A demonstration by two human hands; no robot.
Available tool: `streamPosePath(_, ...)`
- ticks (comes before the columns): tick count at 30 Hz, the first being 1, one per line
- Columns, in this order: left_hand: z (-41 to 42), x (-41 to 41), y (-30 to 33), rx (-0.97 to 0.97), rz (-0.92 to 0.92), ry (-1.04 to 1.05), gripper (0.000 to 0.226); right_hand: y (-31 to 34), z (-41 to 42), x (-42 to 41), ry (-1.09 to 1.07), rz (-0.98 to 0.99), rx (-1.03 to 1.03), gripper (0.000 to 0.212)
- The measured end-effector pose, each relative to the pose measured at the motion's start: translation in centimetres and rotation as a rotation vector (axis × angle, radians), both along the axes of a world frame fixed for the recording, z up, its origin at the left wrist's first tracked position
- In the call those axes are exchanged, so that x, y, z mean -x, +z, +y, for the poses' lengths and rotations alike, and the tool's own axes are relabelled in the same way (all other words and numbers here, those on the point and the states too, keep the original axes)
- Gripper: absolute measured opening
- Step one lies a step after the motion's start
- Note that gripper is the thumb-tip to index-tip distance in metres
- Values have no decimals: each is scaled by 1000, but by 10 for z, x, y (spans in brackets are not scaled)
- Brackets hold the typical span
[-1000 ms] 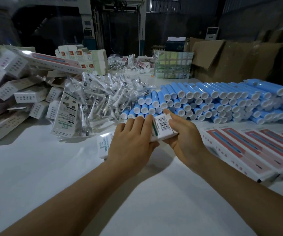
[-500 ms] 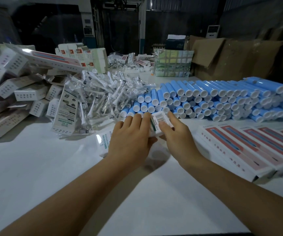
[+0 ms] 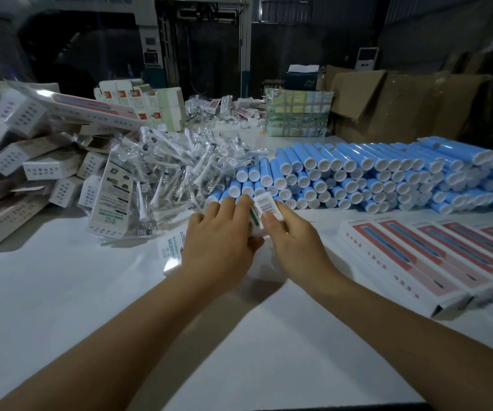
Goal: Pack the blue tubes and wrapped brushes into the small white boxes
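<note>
Both hands hold one small white box (image 3: 264,208) with a barcode over the middle of the white table (image 3: 61,292). My left hand (image 3: 220,238) wraps over its left side, fingers curled on top. My right hand (image 3: 291,237) pinches its right end with thumb and fingers. Just behind the box lies a long stack of blue tubes (image 3: 372,176) with white caps facing me. Left of them is a heap of wrapped brushes (image 3: 168,170) in clear plastic. Another small white box (image 3: 171,252) lies on the table under my left wrist.
A pile of small white boxes (image 3: 32,167) fills the left. Long pink-and-white cartons (image 3: 417,262) lie in a row at the right. Behind are more boxes (image 3: 144,105), a green carton (image 3: 298,114) and brown cardboard (image 3: 402,102).
Both hands have carried the box away from me toward the blue tubes. My right hand has shifted from beneath the box's end to pinching it from the side.
</note>
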State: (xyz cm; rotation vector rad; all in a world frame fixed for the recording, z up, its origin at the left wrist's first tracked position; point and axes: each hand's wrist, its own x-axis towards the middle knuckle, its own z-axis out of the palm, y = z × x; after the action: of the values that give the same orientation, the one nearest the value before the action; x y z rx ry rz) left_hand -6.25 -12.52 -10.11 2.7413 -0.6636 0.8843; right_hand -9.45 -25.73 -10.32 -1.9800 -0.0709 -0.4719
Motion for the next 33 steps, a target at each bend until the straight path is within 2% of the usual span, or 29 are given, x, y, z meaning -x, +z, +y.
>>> streamPosePath(2, 6, -3, 14, 225, 92, -97, 57, 5, 1, 1, 90, -35, -138, 46)
streamPosePath(3, 10, -3, 22, 413, 179, -191, 47, 6, 1, 2, 109, -72, -152, 49)
streamPosePath(5, 14, 1, 37, 916, 409, -391, 22, 8, 0, 4, 127, -101, -122, 50)
streamPosePath(6, 15, 3, 43, 1188, 547, -443, 17, 9, 1, 6, 135, -84, -96, 51)
streamPosePath(8, 15, 3, 48, 1603, 838, -526, 25, 9, 6, 7, 177, -49, -51, 57)
streamPosePath(10, 12, 4, 47, 1814, 1035, -576, 37, 9, 12, 7, 208, -58, 26, 66)
streamPosePath(12, 9, 6, 43, 1861, 1117, -544, 43, 7, 14, 6, 219, -65, 69, 69)
streamPosePath(16, 8, 2, 36, 1872, 1156, -515, 47, 2, 13, 4, 200, -45, 77, 62)
streamPosePath(18, 9, -1, 31, 1822, 1084, -496, 48, 4, 11, 2, 186, -28, 118, 60)
streamPosePath(21, 10, -5, 21, 1661, 949, -361, 56, 17, -1, 4, 154, -11, 224, 57)
streamPosePath(23, 12, -9, 15, 1617, 950, -271, 62, 30, -13, 10, 85, -8, 341, 55)
streamPosePath(26, 16, -17, 8, 1618, 965, -236, 58, 39, -31, 29, -87, 16, 647, 53)
streamPosePath(30, 16, -21, 3, 1550, 985, -297, 55, 19, -61, 62, -293, 222, 1061, 49)
streamPosePath(33, 14, -20, 0, 1498, 996, -334, 54, 5, -85, 78, -460, 316, 1129, 40)
